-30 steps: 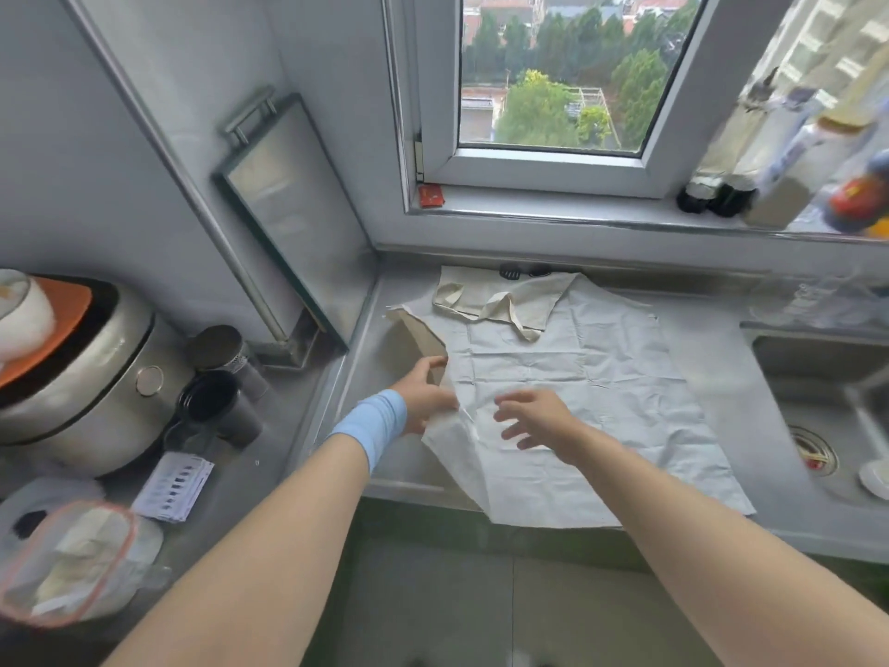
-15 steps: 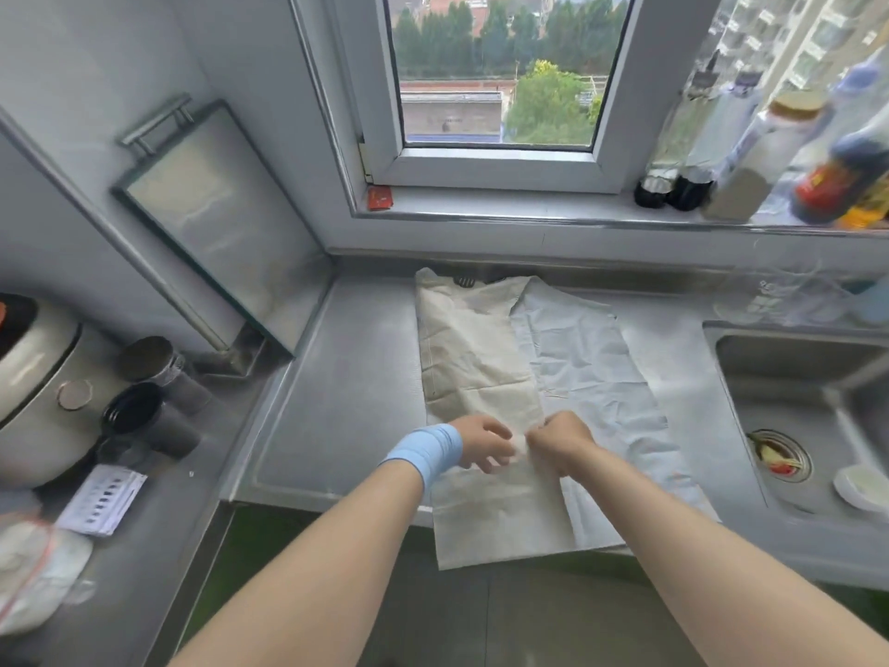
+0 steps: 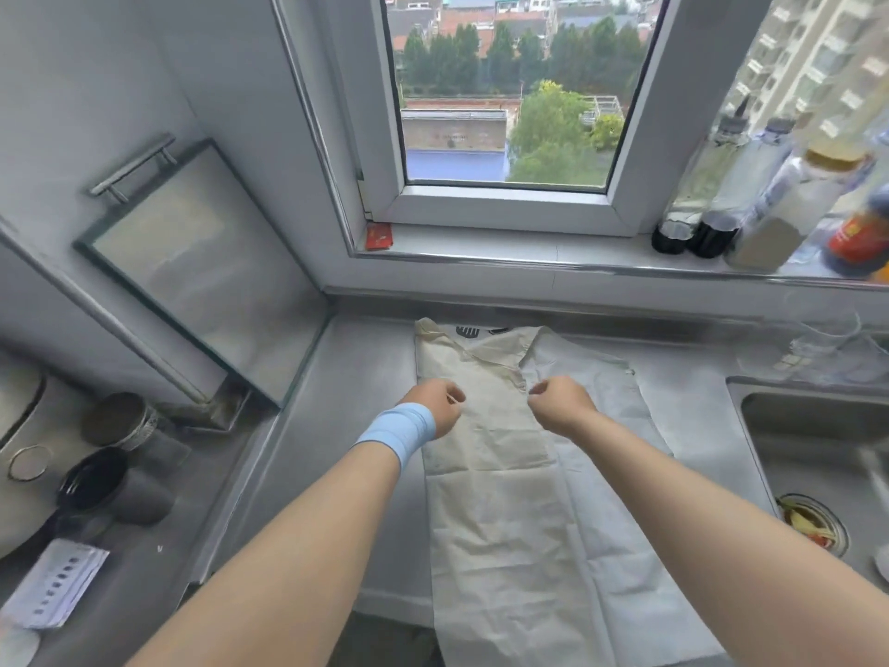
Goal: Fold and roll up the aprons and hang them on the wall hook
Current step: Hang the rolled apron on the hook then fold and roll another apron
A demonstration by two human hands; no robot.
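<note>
Biggest thing here is the grey stainless-steel counter (image 3: 356,416). The cream cotton apron (image 3: 500,522) is spread flat on it, long axis running 12 to 6 o'clock, bib end by the wall and hem hanging off the near edge. Its 9 o'clock side is already folded in over the middle, and the 3 o'clock side lies out as a single layer. So I'd guess the next move is bringing that right flap across, before any rolling starts. At 3 o'clock of the apron there's the steel sink basin (image 3: 808,416), close enough that a sloppy flap could slide in. A glass-fronted rectangular board with a metal handle (image 3: 202,281) leans on the wall at 10 o'clock, well apart. Clear plastic condiment bottles (image 3: 779,204) crowd the sill at 2 o'clock, and nothing sits on the cloth itself. The left hand (image 3: 435,409), with its pale blue wristband (image 3: 399,433), and the right hand (image 3: 563,402) sit over the upper part of the apron either side of the fold line. Both have curled fingers, and honestly I can't tell if they're pinching fabric or nothing. The right hand is nearer the loose flap.
</note>
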